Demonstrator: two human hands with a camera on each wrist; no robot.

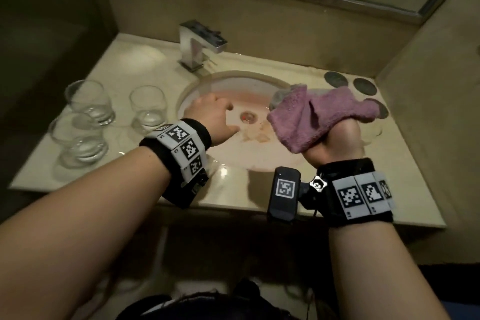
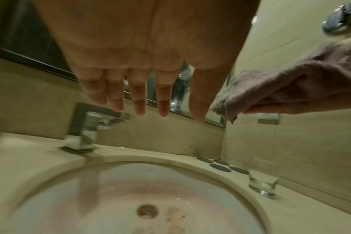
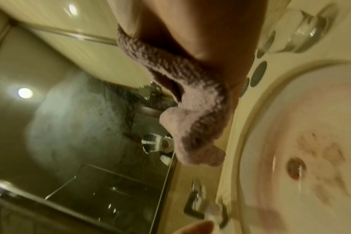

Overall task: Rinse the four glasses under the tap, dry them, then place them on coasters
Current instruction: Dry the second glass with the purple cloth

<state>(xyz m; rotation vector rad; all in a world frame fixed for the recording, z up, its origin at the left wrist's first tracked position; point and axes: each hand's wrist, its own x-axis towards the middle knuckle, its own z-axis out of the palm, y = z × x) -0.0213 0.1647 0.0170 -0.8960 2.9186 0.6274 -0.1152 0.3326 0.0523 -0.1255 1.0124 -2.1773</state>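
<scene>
At the left of the head view three glasses point(image 1: 89, 101) stand on the desk point(image 1: 135, 60). The left hand point(image 1: 211, 117) hovers over the sink point(image 1: 259, 161) — fingers straight, holding nothing. Centre-right, the right hand point(image 1: 335, 143) clutches a pink cloth point(image 1: 311, 114). Dark coasters point(image 1: 365, 87) lie upper right, a fourth glass point(image 2: 263, 177) just beside them.

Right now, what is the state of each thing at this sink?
Left hand: open, over the basin, holding nothing.
Right hand: grips the pink towel.
Tap: no water running.
Three glasses: upright, left of the basin.
Fourth glass: upright, beside the coasters.
Four coasters: bare.
</scene>
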